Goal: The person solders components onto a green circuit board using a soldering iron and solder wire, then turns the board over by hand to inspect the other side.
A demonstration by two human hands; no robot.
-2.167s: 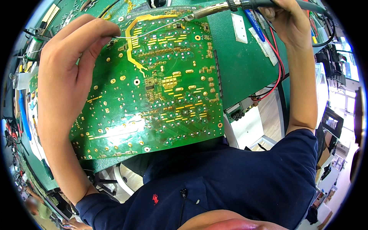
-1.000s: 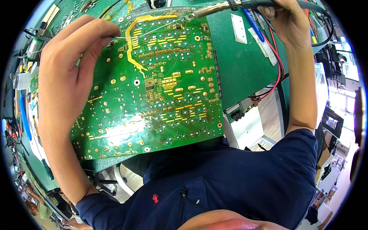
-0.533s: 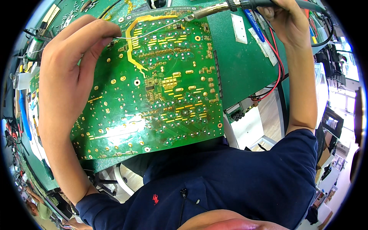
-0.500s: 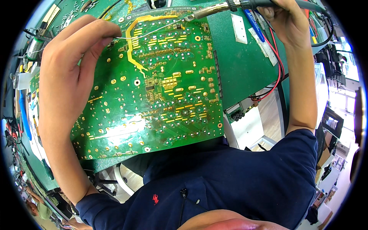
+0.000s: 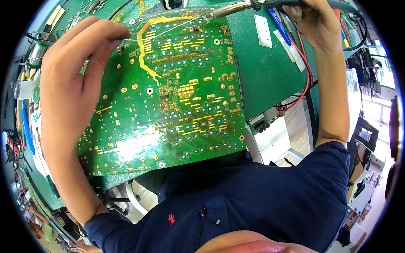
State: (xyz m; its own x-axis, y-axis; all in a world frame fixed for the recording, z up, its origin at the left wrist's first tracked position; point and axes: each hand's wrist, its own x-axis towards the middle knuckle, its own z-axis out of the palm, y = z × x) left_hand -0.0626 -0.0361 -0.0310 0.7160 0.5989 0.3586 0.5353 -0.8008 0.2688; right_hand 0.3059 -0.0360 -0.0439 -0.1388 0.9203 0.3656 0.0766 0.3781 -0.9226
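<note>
A large green circuit board (image 5: 135,109) lies on the green work mat in front of me, with gold pads, solder joints and a bright glare patch. My left hand (image 5: 78,59) is over its left side, thumb and forefinger pinching a thin solder wire (image 5: 168,32). The wire runs right across the board to the tip of a soldering iron (image 5: 234,9). At the far right, my right hand (image 5: 316,21) grips the iron's dark handle, partly cut off by the top of the picture. The tip and wire meet near the board's far edge.
Right of the board lie a white perforated strip (image 5: 263,31), a blue pen (image 5: 280,28) and red and black leads (image 5: 307,69). A solder spool (image 5: 38,54) stands left of my hand. Loose screws (image 5: 78,14) are scattered at the far left. Another person (image 5: 46,232) is at lower left.
My left hand has shifted slightly left, drawing its end of the solder wire along. The iron tip has moved slightly left too, and the board appears to have shifted a hair left.
</note>
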